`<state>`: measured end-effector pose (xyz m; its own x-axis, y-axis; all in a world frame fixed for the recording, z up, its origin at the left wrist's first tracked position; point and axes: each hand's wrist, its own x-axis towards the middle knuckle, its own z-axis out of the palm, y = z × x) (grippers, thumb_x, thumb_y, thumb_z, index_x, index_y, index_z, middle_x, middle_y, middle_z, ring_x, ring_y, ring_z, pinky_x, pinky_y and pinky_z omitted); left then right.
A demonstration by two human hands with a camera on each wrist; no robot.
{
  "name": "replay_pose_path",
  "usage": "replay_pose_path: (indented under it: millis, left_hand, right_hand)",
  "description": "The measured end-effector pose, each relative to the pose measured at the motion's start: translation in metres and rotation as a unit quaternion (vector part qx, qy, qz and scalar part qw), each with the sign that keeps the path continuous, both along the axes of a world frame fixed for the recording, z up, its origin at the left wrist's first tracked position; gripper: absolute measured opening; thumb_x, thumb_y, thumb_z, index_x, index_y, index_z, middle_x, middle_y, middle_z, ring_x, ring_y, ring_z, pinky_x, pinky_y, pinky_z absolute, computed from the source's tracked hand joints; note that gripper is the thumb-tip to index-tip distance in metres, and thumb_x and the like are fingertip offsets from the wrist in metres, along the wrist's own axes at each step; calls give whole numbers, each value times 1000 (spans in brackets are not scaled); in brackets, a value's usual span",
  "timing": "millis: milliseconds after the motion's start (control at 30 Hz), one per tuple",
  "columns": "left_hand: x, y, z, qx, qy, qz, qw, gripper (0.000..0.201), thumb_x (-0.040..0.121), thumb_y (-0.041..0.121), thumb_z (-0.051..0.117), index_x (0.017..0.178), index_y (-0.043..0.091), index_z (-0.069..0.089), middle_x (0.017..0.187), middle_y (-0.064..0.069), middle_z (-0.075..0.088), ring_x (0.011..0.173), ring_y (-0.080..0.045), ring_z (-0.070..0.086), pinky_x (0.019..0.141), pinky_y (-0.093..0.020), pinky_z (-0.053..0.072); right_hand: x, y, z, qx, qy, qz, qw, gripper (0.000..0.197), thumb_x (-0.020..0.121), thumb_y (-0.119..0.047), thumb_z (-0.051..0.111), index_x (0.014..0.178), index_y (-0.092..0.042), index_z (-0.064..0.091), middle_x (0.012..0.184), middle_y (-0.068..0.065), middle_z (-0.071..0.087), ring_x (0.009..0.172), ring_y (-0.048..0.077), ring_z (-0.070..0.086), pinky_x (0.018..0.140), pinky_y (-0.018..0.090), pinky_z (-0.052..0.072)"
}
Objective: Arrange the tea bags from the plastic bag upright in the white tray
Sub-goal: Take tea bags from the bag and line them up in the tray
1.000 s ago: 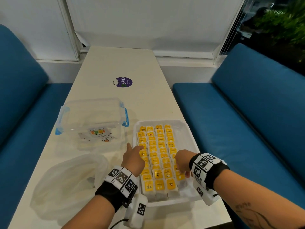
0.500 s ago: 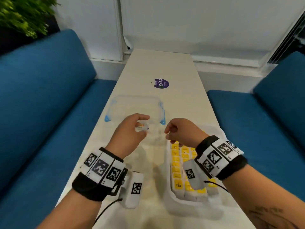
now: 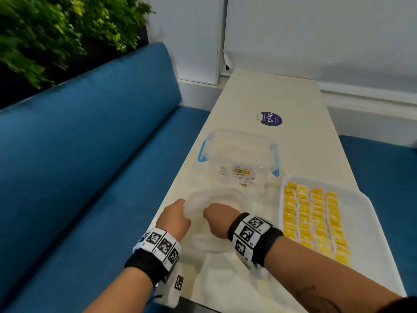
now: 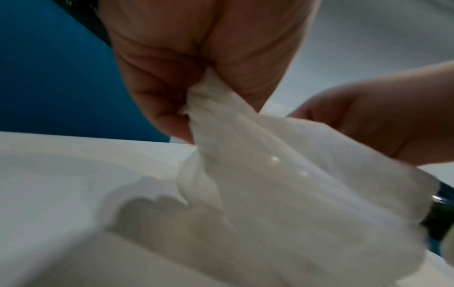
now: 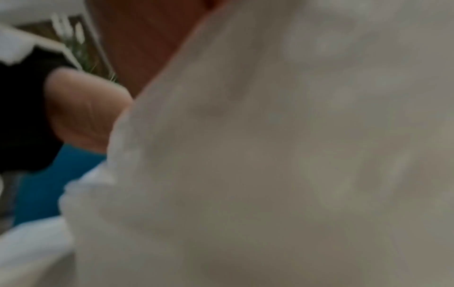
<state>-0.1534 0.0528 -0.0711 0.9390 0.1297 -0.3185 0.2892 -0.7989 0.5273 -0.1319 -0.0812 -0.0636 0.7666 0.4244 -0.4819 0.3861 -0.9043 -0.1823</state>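
Note:
A translucent white plastic bag lies on the table near its left edge, its mouth held up. My left hand pinches the bag's left rim; the left wrist view shows the film bunched between thumb and fingers. My right hand grips the rim just to the right. In the right wrist view the bag fills the frame, blurred. The bag's contents are hidden. To the right, the white tray holds several rows of yellow tea bags standing upright.
A clear lidded container with blue clasps stands just beyond the bag. A purple sticker lies farther back on the table. A blue sofa runs along the table's left edge, with a plant behind it.
Both hands left the tea bags in the tray, rose, and moved left to the plastic bag, which they now hold by its rim. The head view has swung left.

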Motion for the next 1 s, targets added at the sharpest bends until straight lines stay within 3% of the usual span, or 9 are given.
replay_pose_path:
  millis: [200, 367, 433, 533, 600, 667, 833, 933, 1000]
  left_hand:
    - [-8, 0, 23, -58, -137, 8, 989, 38, 79, -2, 44, 107, 18, 61, 98, -5, 59, 90, -26, 57, 73, -29, 46]
    - [-12, -9, 50, -78, -237, -17, 968, 43, 76, -6, 45, 103, 19, 67, 92, -2, 55, 81, -20, 54, 66, -22, 37]
    - [-16, -10, 53, -76, -252, -32, 964, 44, 75, -7, 46, 102, 20, 67, 88, 1, 51, 77, -18, 52, 60, -18, 33]
    - [-19, -10, 53, -72, -261, -40, 962, 45, 74, -8, 46, 100, 20, 68, 82, 6, 46, 74, -17, 49, 54, -12, 32]
    - [-21, -10, 54, -70, -270, -45, 959, 45, 72, -10, 46, 98, 19, 69, 77, 10, 42, 73, -18, 51, 55, -10, 33]
    - [-23, -11, 56, -74, -278, -55, 956, 46, 71, -11, 46, 97, 19, 70, 76, 10, 43, 74, -20, 53, 56, -13, 34]
    - [-25, -14, 59, -84, -289, -67, 951, 48, 71, -13, 47, 96, 19, 71, 81, 6, 49, 76, -20, 55, 61, -19, 40]
    - [-25, -16, 59, -83, -301, -75, 947, 48, 70, -13, 48, 96, 19, 71, 79, 10, 47, 73, -16, 52, 59, -11, 37]
    - [-27, -19, 59, -84, -305, -89, 944, 48, 70, -14, 48, 97, 19, 71, 75, 14, 42, 70, -13, 49, 58, -7, 36]
  right_hand:
    - [6, 0, -16, -93, -25, -63, 993, 55, 89, -19, 56, 138, -10, 33, 137, 15, 43, 124, 36, 44, 103, 47, 40]
    - [10, 12, -28, -107, -4, -59, 992, 43, 102, -16, 32, 142, -1, 28, 149, 18, 31, 139, 31, 28, 117, 40, 19]
    - [5, 13, -35, -122, -18, -57, 991, 42, 101, -14, 34, 141, 0, 30, 147, 18, 33, 137, 31, 30, 116, 40, 20]
    - [0, 13, -32, -119, 13, -71, 990, 38, 99, -11, 41, 135, 0, 41, 142, 17, 43, 127, 30, 43, 109, 41, 32]
    - [-3, 11, -23, -69, 43, -95, 992, 33, 96, -10, 45, 128, -2, 50, 128, 16, 54, 98, 27, 50, 85, 38, 42]
    - [-8, 8, -15, -33, 39, -112, 992, 30, 95, -11, 48, 124, -5, 55, 106, 11, 57, 83, 24, 42, 70, 36, 36]
    - [-10, 7, -10, -44, 53, -112, 991, 30, 95, -12, 47, 123, -6, 56, 126, 17, 58, 57, 17, 28, 69, 34, 33]
    - [-9, 2, -12, -45, 56, -121, 990, 31, 96, -12, 46, 125, -5, 55, 128, 17, 56, 55, 15, 26, 70, 33, 33]
    - [-10, -1, -14, -46, 61, -126, 989, 32, 96, -12, 46, 125, -5, 54, 129, 18, 56, 54, 16, 26, 60, 30, 33]
